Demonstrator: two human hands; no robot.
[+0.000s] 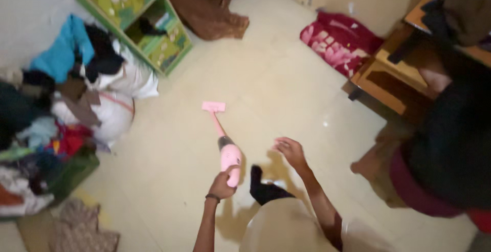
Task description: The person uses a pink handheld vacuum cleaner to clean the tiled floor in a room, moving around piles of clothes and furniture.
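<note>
Head view shows the left hand [223, 183] closed around a pink vacuum [229, 156] reaching ahead over the floor [286, 88], the right hand [290, 151] spread and empty; one-handed grip may let it twist.

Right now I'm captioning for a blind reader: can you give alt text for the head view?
The left hand grips a pink stick vacuum, its head flat on the cream floor, while the right hand hangs open and empty. A clothes pile lies at left by a green shelf; a red cloth and wooden table sit at right.
</note>
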